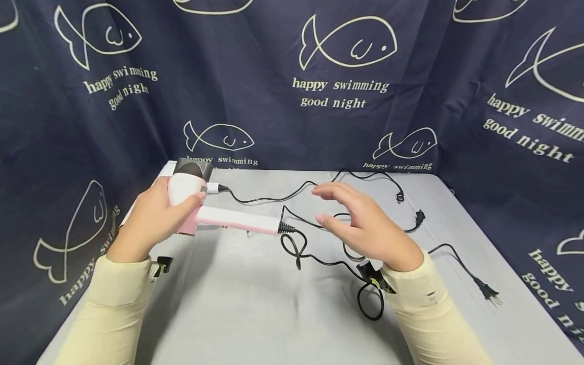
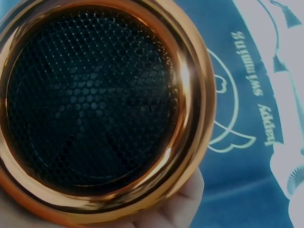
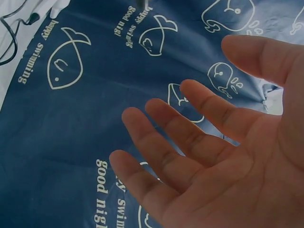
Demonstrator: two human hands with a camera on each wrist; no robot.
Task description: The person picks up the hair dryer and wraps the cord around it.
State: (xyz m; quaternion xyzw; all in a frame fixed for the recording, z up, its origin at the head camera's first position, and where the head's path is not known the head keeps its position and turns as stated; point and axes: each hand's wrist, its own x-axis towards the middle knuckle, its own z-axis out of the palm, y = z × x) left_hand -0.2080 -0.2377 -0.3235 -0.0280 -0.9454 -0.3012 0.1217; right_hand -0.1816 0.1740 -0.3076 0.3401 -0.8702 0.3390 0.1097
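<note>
Hair dryer [image 1: 214, 215], pink and white, sits in our left hand [image 1: 152, 213] over the left rear part of the tabletop [image 1: 237, 314], and we have the thumb across its body with the fingers wrapped round the far side. Its dark grey nozzle [image 1: 192, 168] is at the far end, while the handle [image 1: 244, 220] reaches out to the right and ends in a ribbed black collar [image 1: 286, 228]. From there we follow a black power cord [image 1: 328, 263] that loops across the tabletop and passes beneath our right hand [image 1: 367, 223]. That hand holds nothing: we see its thumb and fingers wide apart, the palm in plain sight in the right wrist view. Through the left wrist view we look straight at the dryer's copper-coloured rim [image 2: 195, 95] and the dark mesh [image 2: 90, 95] inside it. Just beside the dryer's body we notice a white piece [image 1: 213, 188] joined to another black cable [image 1: 255, 201], though we cannot tell what it belongs to. Three black plugs [image 1: 420, 218] lie on the right side of the tabletop, well apart from the dryer. A navy curtain [image 1: 274, 66] printed with pale fish and lettering hangs behind, and both our sleeves [image 1: 114, 294] are cream
</note>
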